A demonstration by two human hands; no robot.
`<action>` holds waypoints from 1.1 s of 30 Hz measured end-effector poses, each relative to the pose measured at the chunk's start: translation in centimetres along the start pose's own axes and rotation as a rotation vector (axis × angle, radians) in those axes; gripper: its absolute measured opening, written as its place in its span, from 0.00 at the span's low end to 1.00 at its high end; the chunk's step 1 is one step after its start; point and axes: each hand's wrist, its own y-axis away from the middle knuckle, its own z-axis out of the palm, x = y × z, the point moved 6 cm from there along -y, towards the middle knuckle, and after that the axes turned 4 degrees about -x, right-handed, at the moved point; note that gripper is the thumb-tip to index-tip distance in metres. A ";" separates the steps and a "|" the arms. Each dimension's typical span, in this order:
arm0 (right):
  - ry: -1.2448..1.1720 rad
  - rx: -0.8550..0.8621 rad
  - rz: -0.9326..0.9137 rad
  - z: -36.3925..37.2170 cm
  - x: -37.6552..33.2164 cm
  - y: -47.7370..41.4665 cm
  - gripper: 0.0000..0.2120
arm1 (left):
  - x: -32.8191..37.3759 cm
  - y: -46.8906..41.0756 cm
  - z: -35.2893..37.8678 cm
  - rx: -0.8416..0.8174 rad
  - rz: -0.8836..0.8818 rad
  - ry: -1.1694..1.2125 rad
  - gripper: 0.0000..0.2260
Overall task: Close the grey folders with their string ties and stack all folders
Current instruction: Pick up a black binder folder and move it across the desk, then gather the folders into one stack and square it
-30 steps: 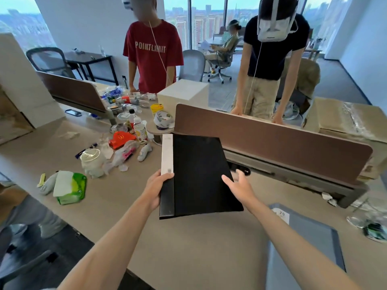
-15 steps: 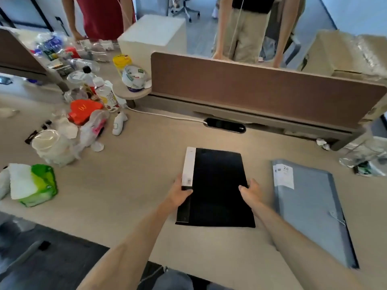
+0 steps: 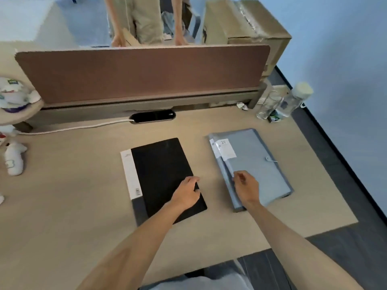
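Note:
A black folder (image 3: 159, 168) with a white spine strip lies flat in the middle of the desk. My left hand (image 3: 186, 193) rests on its near right corner, fingers loosely spread. To the right lie grey folders (image 3: 257, 164), one on the other, with a white label (image 3: 226, 148) marked 20. A string tie button (image 3: 268, 158) with a loose string sits near their right edge. My right hand (image 3: 246, 188) is on the left edge of the top grey folder, with fingers curled and pinched on that edge.
A brown divider panel (image 3: 142, 74) runs along the back of the desk, with a black cable slot (image 3: 152, 116) below it. A clear bottle (image 3: 293, 101) and a glass (image 3: 267, 105) stand at the back right. The desk's right edge (image 3: 335, 185) runs beside the grey folders. A person (image 3: 144, 19) stands behind the divider.
The black folder came down onto the desk and both hands let go of its sides. My right hand moved right onto the grey folder, and my view tilted down and to the right.

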 end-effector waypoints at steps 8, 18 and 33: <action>-0.042 0.036 0.019 -7.5 5.2 -8.0 0.11 | 7.1 -5.6 5.5 -0.082 -0.189 0.312 0.25; 0.374 -0.182 0.049 -11.5 11.2 -15.8 0.37 | 11.6 -10.0 8.7 0.157 -0.487 0.732 0.29; -0.304 -0.410 0.020 -8.9 5.5 -14.7 0.31 | 11.8 -5.0 1.9 0.352 -0.259 1.048 0.14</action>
